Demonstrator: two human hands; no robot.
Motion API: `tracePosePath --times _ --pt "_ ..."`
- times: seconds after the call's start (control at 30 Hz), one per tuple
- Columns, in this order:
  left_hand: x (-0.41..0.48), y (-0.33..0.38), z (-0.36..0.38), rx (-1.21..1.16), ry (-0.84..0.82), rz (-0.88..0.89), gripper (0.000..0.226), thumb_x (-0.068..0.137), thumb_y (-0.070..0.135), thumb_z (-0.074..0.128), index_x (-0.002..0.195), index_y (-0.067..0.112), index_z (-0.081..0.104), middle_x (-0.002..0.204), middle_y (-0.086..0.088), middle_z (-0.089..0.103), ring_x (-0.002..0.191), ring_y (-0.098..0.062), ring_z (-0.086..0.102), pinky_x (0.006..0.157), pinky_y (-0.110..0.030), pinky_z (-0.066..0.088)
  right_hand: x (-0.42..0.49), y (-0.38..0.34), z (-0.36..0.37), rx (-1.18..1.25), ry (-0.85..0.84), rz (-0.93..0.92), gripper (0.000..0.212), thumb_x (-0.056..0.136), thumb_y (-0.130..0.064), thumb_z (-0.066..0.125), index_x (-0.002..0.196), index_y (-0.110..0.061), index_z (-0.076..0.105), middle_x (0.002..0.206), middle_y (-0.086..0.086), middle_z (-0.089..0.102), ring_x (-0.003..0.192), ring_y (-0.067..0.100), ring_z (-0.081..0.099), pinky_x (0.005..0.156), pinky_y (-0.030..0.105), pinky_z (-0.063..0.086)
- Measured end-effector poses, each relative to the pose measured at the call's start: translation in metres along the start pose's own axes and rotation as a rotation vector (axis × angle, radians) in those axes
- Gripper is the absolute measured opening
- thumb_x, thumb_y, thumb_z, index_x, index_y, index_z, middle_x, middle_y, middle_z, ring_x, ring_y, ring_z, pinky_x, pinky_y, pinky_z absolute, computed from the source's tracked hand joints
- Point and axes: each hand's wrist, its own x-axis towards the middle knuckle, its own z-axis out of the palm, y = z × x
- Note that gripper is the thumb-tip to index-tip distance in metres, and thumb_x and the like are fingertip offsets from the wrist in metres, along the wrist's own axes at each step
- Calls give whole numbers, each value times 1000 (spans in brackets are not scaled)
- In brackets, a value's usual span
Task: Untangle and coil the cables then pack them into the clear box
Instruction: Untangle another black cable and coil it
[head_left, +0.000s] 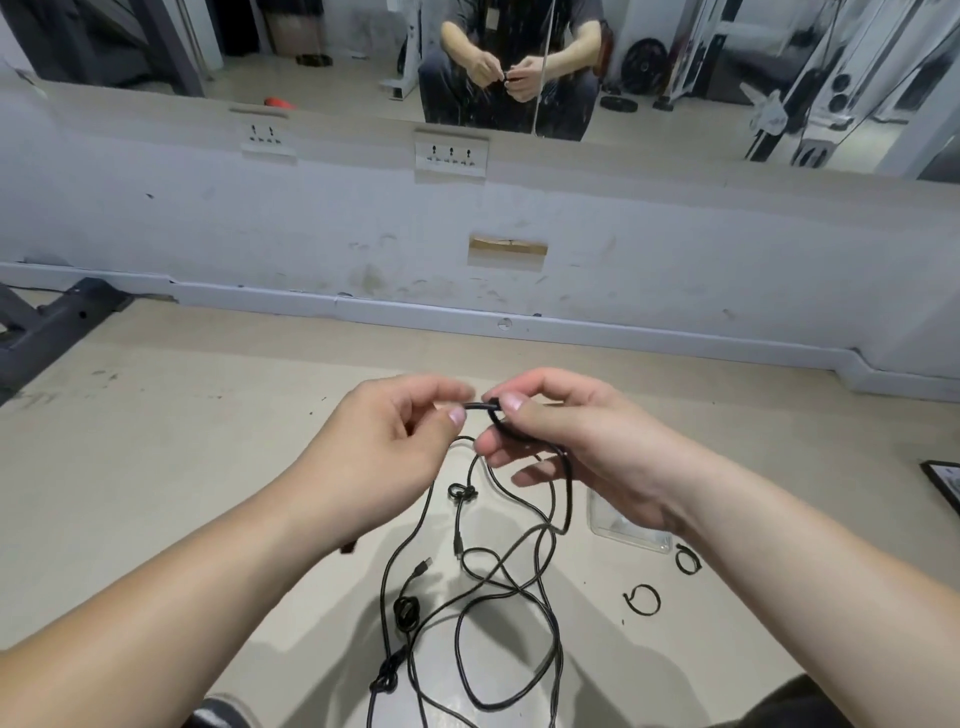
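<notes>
Thin black cables (406, 613) hang knotted and tangled.

A beige floor (208, 415) is stretching out to a scuffed white wall (311, 223), a pale baseboard (415, 312) running along its foot. Socket plates (451, 154) are sitting under a wide mirror (208, 41) that is reflecting weight plates (644, 65); a dark metal frame (52, 322) is resting at the left

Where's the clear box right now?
Head view: the clear box lies on the floor at right, partly hidden by the right hand, beside a black tie.
</notes>
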Motion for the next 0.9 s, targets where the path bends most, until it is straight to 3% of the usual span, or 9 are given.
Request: tracePosePath --times 0.1,0.17,0.27,0.47,0.57,0.63,0.7,0.8,0.9 --pt "-2 -3 5 -50 -115 -17 41 103 20 59 139 37 51 59 3 64 45 -6 48 46 -14 38 -1 4 12 55 -58 22 19 92 -22 74 109 -15 68 103 22 75 94 31 74 77 37 54" --pt "-3 -7 8 38 -146 32 46 103 21 57 142 43 48 62 3 67 51 -8 56 52 -20 45 0 7 17 31 -49 57 20 90 -23 77 107 -14 69 107 24 74 100 35 75 75 33 55" --pt "-5 -10 8 227 -89 153 33 101 27 59 124 50 64 70 6 72 63 -17 66 62 -34 56 2 7 19 44 -43 145 21 89 -28 78 99 -13 66 102 16 78 103 35 75 74 30 58" --pt "2 1 8 -118 -36 24 25 97 17 69 96 40 80 76 -15 72 56 -19 61 60 -37 54 10 -1 10 291 54 133 24 96 -26 68 79 -19 53 96 14 75 98 36 76 79 49 62" --pt "3 -1 11 -113 -5 -48 14 95 26 73 86 34 80 75 -14 67 63 -17 55 62 -32 46 19 -1 5 351 223 107 16 103 -25 59 91 -18 50 105 19 77 98 31 76 76 48 64" --pt "5 -1 13 -131 22 -83 11 95 29 72 86 26 79 81 -8 73 71 -17 64 70 -39 55 25 -2 -2 413 344 96 14 107 -27 52 98 -16 50 103 19 78 94 28 77 76 45 63" --pt "6 0 13 -188 75 -97 15 100 25 66 90 18 75 87 -5 77 80 -21 76 80 -46 63 28 0 -8 324 417 116 22 109 -27 48 95 -11 55 96 17 79 89 29 76 82 44 60" --pt "6 4 14 -308 105 -100 17 107 21 53 99 11 63 89 -7 79 76 -26 79 66 -37 64 26 9 -6 31 370 196 3 103 -7 49 103 -11 50 88 19 78 77 30 74 73 41 56" --pt "4 7 11 -309 104 -110 16 108 22 51 102 10 60 83 -8 79 73 -26 79 62 -33 63 24 16 -3 -151 303 177 42 90 4 52 123 -22 53 108 16 74 79 24 72 67 40 58"
